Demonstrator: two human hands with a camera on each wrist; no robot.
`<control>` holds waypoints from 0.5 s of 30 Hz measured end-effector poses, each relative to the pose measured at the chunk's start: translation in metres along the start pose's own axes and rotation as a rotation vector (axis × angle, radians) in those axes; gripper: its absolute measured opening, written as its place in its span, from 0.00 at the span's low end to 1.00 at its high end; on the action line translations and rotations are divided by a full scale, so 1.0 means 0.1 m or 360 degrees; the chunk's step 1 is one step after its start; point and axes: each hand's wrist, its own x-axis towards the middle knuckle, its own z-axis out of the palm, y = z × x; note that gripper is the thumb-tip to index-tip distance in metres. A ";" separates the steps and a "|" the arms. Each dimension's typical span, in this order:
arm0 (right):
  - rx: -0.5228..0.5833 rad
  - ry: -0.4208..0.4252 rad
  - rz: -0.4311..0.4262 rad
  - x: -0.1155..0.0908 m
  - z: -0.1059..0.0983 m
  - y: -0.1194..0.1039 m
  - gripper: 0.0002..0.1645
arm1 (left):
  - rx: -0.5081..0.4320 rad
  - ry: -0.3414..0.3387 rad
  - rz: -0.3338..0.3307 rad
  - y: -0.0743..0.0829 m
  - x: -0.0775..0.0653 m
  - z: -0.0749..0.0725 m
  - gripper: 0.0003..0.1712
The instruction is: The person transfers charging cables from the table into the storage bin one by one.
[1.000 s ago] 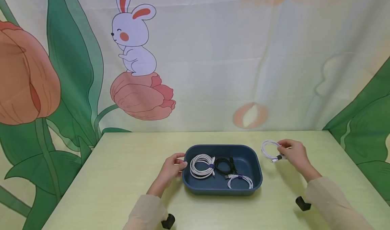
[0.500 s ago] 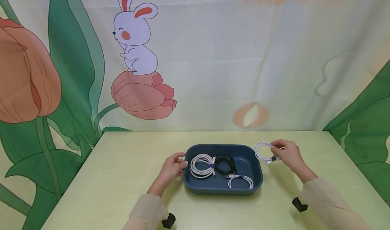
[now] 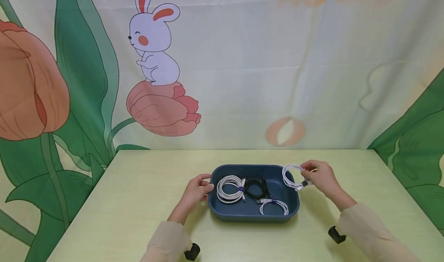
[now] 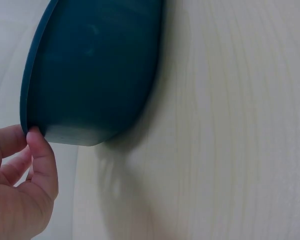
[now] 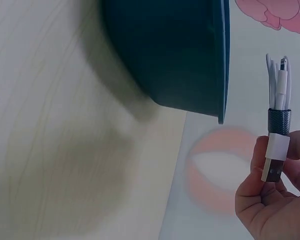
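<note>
My right hand (image 3: 320,177) pinches a coiled white USB cable (image 3: 285,177), its loop hanging over the right rim of a dark blue plastic box (image 3: 249,218). In the right wrist view, the cable's USB plug (image 5: 277,147) sits between thumb and fingers, just below a black tie (image 5: 279,120). My left hand (image 3: 193,192) holds the box's left rim between thumb and fingers. Inside the box lie a thick white coiled cable (image 3: 221,190) at the left, a black coiled cable (image 3: 256,196) in the middle, and a thin white coiled cable (image 3: 283,205) near the front right.
The box stands on a pale wooden table (image 3: 138,200). Behind the table's far edge hangs a curtain (image 3: 236,81) printed with a rabbit and tulips. Black wrist-worn pieces show under both sleeves (image 3: 364,225).
My right hand has moved left and slightly down, bringing the white USB cable from beside the box to over its right rim. The left hand stays at the left rim.
</note>
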 end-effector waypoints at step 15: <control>-0.0007 -0.0013 -0.0062 0.00 0.11 -0.10 0.09 | 0.0027 0.0003 -0.0015 0.02 -0.02 -0.01 0.22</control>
